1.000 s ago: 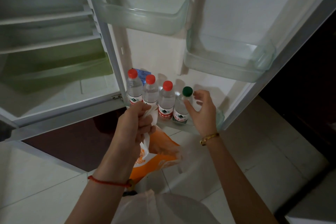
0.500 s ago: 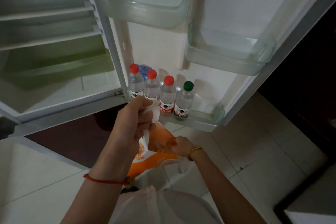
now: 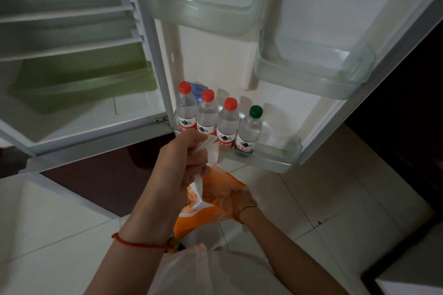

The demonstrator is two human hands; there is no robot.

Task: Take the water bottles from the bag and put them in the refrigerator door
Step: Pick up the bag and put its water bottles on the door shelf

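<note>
Down from the bottles [image 3: 227, 124] my right hand [image 3: 239, 199] has gone into the bag [image 3: 189, 220], fingers hidden, my left hand [image 3: 182, 163] pinching its handles, bottles in the door [image 3: 239, 60] just beyond those fingers

My right hand [image 3: 230, 199] has left the green-capped bottle [image 3: 248, 132] and dropped well away from it, down to the bag [image 3: 191, 219] just below my left hand [image 3: 182, 165]. It now reaches into the bag's mouth, its fingers veiled by the orange plastic.
</note>
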